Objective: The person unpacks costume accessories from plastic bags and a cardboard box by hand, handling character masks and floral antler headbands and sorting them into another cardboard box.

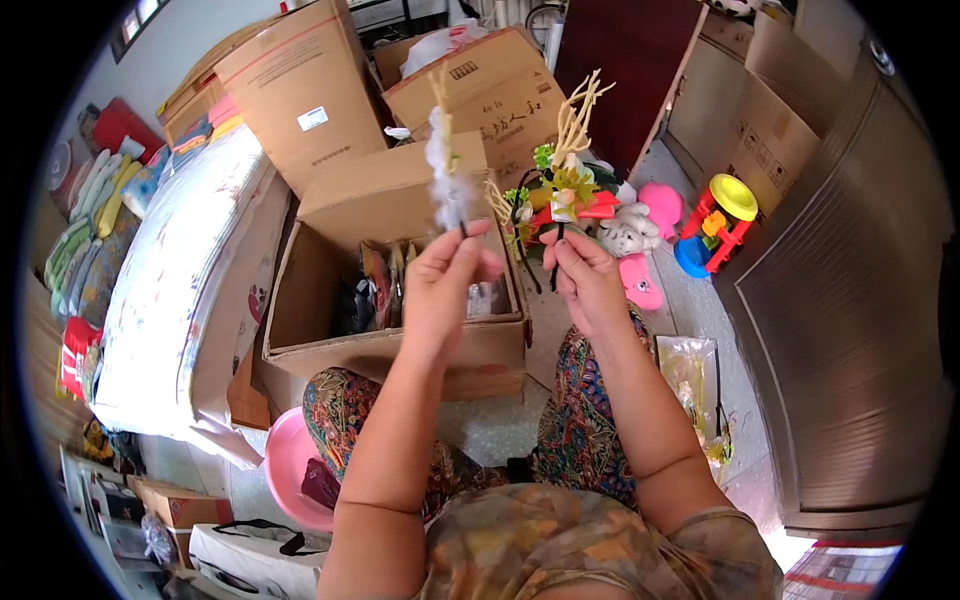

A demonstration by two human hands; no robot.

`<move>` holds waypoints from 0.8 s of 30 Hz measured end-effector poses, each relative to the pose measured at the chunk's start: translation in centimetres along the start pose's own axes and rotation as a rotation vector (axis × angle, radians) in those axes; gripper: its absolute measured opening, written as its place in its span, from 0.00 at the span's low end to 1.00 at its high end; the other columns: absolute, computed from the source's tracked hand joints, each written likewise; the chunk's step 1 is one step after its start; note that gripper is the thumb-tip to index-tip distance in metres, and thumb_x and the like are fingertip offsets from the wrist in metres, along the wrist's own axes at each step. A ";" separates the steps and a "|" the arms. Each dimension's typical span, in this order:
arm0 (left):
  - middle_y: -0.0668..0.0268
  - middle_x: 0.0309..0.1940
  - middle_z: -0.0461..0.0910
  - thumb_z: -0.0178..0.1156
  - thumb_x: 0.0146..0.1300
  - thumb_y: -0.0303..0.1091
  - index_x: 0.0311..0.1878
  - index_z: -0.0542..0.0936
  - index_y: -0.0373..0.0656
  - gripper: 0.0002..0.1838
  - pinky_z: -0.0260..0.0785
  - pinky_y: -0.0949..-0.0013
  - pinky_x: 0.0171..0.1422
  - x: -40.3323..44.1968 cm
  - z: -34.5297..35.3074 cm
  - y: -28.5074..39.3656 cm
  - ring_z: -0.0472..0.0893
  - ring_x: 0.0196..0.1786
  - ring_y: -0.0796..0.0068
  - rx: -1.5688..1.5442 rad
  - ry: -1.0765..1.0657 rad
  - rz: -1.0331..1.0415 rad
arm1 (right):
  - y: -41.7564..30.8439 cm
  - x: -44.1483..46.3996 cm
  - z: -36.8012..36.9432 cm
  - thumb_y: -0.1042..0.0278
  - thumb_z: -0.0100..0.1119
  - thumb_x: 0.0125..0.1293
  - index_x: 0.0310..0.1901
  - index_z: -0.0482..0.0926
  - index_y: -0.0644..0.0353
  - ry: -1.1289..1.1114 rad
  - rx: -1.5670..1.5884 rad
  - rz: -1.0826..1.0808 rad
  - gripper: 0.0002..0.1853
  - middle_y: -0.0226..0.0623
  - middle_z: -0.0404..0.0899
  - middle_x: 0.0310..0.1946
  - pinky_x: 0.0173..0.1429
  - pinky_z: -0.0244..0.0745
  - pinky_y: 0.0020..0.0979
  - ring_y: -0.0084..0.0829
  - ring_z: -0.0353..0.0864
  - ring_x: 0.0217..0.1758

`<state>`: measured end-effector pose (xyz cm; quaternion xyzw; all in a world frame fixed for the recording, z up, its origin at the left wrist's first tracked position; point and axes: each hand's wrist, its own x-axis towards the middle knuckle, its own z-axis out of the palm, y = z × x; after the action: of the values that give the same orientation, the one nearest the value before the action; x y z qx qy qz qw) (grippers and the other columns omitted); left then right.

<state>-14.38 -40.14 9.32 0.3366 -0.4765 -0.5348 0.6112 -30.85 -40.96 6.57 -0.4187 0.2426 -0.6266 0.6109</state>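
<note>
My left hand (448,275) pinches the dark lower end of a white fluffy antler headband (438,160), raised over the open cardboard box (400,350). Two pale twig-like prongs rise from the fluff. In my right hand (588,280), thumb and fingers close on the black band of a flowered antler headband (570,190). It carries green and yellowish leaves, pale flowers and beige antlers, and its other band end hangs to the left. Inside the box stand several plastic-wrapped packets (378,285), partly hidden by my left hand.
A bed (180,290) runs along the left, with a pink basin (295,470) below it. Big cartons (300,90) stand behind. At right are a toy sand wheel (718,225), pink items (640,282), a clear packet (690,375) and a brown door (840,300).
</note>
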 end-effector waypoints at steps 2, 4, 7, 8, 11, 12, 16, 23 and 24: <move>0.71 0.22 0.74 0.46 0.62 0.30 0.48 0.72 0.37 0.13 0.63 0.83 0.29 -0.1 -0.7 0.5 0.70 0.23 0.86 0.025 -0.004 0.041 | 0.2 0.2 -1.2 0.70 0.49 0.61 0.39 0.74 0.63 -0.027 0.104 0.002 0.08 0.26 0.70 0.23 0.18 0.47 0.11 0.09 0.55 0.16; 0.73 0.21 0.71 0.45 0.63 0.30 0.48 0.72 0.38 0.13 0.57 0.85 0.24 -0.1 -1.3 0.7 0.65 0.20 0.89 0.011 0.022 0.052 | 0.4 0.3 -2.1 0.70 0.48 0.61 0.39 0.74 0.61 -0.010 0.297 0.001 0.08 0.27 0.70 0.26 0.18 0.47 0.11 0.09 0.56 0.17; 0.71 0.21 0.69 0.45 0.63 0.31 0.51 0.67 0.35 0.15 0.50 0.86 0.22 -0.2 -1.9 1.0 0.60 0.18 0.88 0.044 0.055 0.082 | 0.1 0.2 -2.6 0.68 0.45 0.63 0.39 0.72 0.59 -0.126 0.479 0.004 0.08 0.25 0.66 0.22 0.19 0.48 0.14 0.10 0.53 0.16; 0.71 0.21 0.69 0.45 0.63 0.31 0.51 0.67 0.35 0.15 0.50 0.86 0.22 -0.2 -2.0 0.9 0.60 0.18 0.88 0.043 0.054 0.080 | 0.0 0.2 -2.6 0.67 0.43 0.64 0.39 0.72 0.59 -0.216 0.591 -0.007 0.08 0.24 0.64 0.21 0.20 0.48 0.14 0.11 0.52 0.15; 0.70 0.20 0.68 0.44 0.63 0.30 0.47 0.65 0.37 0.11 0.48 0.85 0.19 -0.4 -1.9 1.0 0.57 0.16 0.88 0.016 0.123 0.127 | -0.2 0.1 -3.2 0.66 0.41 0.65 0.39 0.71 0.57 -0.232 0.694 0.019 0.08 0.23 0.61 0.18 0.22 0.49 0.16 0.13 0.51 0.15; 0.70 0.20 0.68 0.44 0.63 0.30 0.47 0.65 0.37 0.11 0.48 0.85 0.19 -0.4 -1.9 0.9 0.57 0.16 0.88 0.015 0.120 0.127 | -0.2 0.1 -3.2 0.66 0.41 0.65 0.39 0.71 0.57 -0.231 0.693 0.016 0.08 0.23 0.61 0.18 0.22 0.49 0.16 0.13 0.51 0.15; 0.69 0.20 0.67 0.43 0.63 0.29 0.46 0.66 0.37 0.10 0.47 0.84 0.18 -0.6 -2.0 1.3 0.56 0.15 0.87 -0.076 0.143 0.171 | -0.4 0.0 -3.4 0.66 0.41 0.65 0.38 0.70 0.57 -0.218 0.836 0.029 0.08 0.23 0.61 0.19 0.21 0.48 0.16 0.13 0.52 0.16; 0.68 0.25 0.69 0.43 0.63 0.29 0.45 0.68 0.39 0.09 0.51 0.83 0.18 -0.8 -3.0 1.8 0.59 0.16 0.85 -0.316 0.090 0.210 | -0.4 -0.1 -3.5 0.67 0.41 0.64 0.38 0.70 0.59 -0.218 0.914 0.036 0.08 0.24 0.59 0.19 0.22 0.46 0.17 0.14 0.51 0.16; 0.68 0.25 0.69 0.43 0.63 0.29 0.45 0.68 0.39 0.09 0.51 0.83 0.18 -0.8 -3.2 1.8 0.59 0.16 0.85 -0.313 0.091 0.209 | -0.4 -0.1 -3.5 0.67 0.41 0.64 0.38 0.70 0.59 -0.218 0.917 0.037 0.08 0.24 0.59 0.19 0.22 0.46 0.17 0.14 0.51 0.16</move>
<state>-10.74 -39.31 9.83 0.2100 -0.3918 -0.5199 0.7294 -34.00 -41.53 5.02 -0.1643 -0.1173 -0.6107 0.7657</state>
